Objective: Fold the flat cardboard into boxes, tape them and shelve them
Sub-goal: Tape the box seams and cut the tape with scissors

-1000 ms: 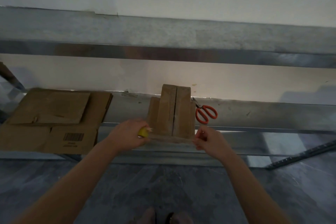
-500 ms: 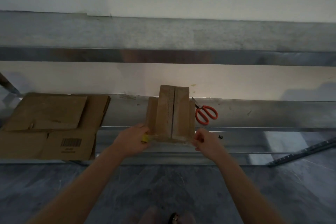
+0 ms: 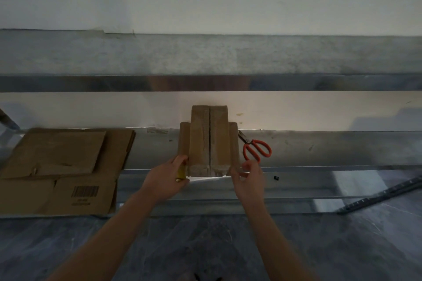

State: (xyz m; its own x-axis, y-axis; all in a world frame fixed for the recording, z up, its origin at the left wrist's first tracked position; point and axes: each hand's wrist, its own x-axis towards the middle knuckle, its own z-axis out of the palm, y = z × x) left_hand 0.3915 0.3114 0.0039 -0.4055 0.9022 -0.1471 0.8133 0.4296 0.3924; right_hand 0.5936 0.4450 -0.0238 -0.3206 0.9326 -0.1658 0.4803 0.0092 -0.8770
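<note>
I'm holding the yellow tape roll (image 3: 181,172) in my left grip (image 3: 164,178) at the near left corner of the box (image 3: 209,139), while my right grip (image 3: 247,180) is pinching the strip (image 3: 205,179) by its free end (pulling it taut, I judge, to seal the flaps). The box is sitting on the lower shelf (image 3: 319,150), scissors (image 3: 258,149) just beside.

I am reading the box (image 3: 201,143) as plain tan with one dark seam line down its middle, and the flat cardboard (image 3: 52,162) as the same tan, carrying a black barcode print. The tape roll (image 3: 181,172) is showing yellow, the tape strip (image 3: 205,178) is glinting pale, the scissors (image 3: 253,143) are showing orange-red handles, and the shelf (image 3: 319,148) is appearing mottled silver-grey.
</note>
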